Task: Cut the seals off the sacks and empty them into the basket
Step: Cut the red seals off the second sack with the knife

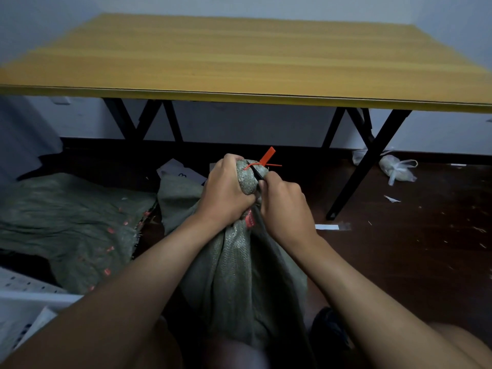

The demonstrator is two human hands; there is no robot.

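Both hands work at the middle of the frame: the left hand (226, 189) is curled tight round the bunched neck of a grey-green woven plastic sack (239, 267), and the right hand (283, 202) is closed on a thin black tool (257, 174), of which only the dark tip shows above the fingers. This tip touches the red plastic tie seal (262, 161) that binds the neck of the sack just above the left hand; the flat tag of the seal stands up and to the right. The sack stands upright on the dark brown floor (412, 249), between the forearms, in the lower centre of the frame. At the left, a second grey-green woven sack with red print (77, 227) lies flat and crumpled. A white perforated plastic basket (24, 296) shows in the lower left corner. A yellow wooden tabletop on black folding legs (239, 57) fills the upper part of the frame. Near its right leg, a small clear plastic bag with a knotted top (395, 167) lies on the floor.
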